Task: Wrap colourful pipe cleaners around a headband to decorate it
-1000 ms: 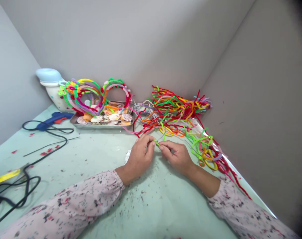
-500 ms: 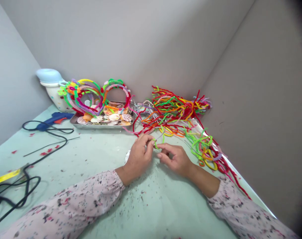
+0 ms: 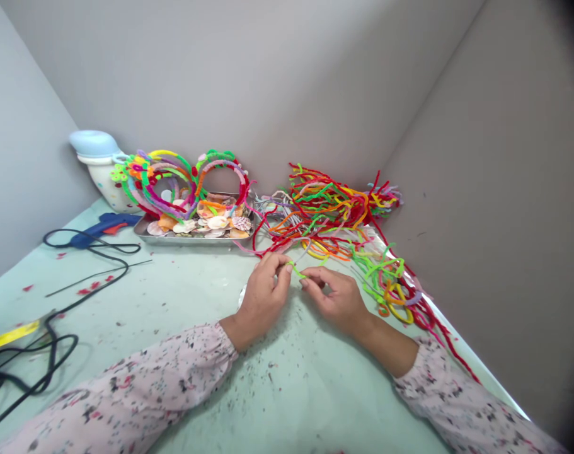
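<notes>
A short piece of light green pipe cleaner (image 3: 296, 271) stretches between my two hands above the middle of the table. My left hand (image 3: 264, 293) pinches its left end between thumb and forefinger. At its other end, the thumb and forefinger of my right hand (image 3: 336, 296) are closed on the same green piece. Just behind the hands lies a tangle of red, orange, green and grey pipe cleaners (image 3: 329, 202). Looser green and yellow pieces (image 3: 385, 280) are right of my right hand.
At the back left a metal tray (image 3: 192, 241) holds shells, with colourful wrapped headbands (image 3: 166, 183) on it. Beside it stand a white container with a blue lid (image 3: 109, 180) and a blue glue gun (image 3: 97, 228). Black cable (image 3: 53, 353) coils at the left.
My right thumb and forefinger have closed on the green piece, which now runs straighter between the hands. The green tail that stood up behind the fingers has swung down to the right.
</notes>
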The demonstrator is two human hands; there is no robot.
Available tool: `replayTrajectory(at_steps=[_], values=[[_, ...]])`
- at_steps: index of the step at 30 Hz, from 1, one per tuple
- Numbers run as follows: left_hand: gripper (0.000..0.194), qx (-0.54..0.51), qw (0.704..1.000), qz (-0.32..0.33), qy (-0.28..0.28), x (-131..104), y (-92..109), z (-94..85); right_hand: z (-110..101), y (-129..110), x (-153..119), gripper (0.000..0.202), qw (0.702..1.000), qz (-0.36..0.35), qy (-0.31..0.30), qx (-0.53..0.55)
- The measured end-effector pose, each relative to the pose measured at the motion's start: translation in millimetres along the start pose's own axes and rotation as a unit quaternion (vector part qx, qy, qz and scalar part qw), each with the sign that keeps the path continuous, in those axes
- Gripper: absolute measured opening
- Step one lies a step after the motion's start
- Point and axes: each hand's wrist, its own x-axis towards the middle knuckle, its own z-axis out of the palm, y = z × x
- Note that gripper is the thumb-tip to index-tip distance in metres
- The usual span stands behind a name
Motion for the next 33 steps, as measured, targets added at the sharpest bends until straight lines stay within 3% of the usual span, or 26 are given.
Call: replayTrajectory(at_steps=[9, 16, 22, 33], values=[[0.016, -0.040, 0.999, -0.027, 0.014, -0.4, -0.8, -1.4, -3.1, -3.9, 0.5, 0.015, 0.997, -0.037, 0.060, 0.017], [0.017, -0.072, 0.997, -0.025, 0.013, -0.7, -0.1, -2.6, -4.3, -3.2, 5.3, 0.011, 0.996, -0.090, -0.004, -0.007], [0.016, -0.074, 0.997, -0.008, -0.007, -2.0, 3.2, -3.5, -2.1, 1.3, 6.0, 0.029, 0.997, -0.060, 0.046, -0.015], [0.016, -0.014, 0.999, 0.011, -0.041, -1.3, 6.0, -4.4, -3.5, 2.0, 4.6, 0.016, 0.989, -0.104, 0.103, -0.027]])
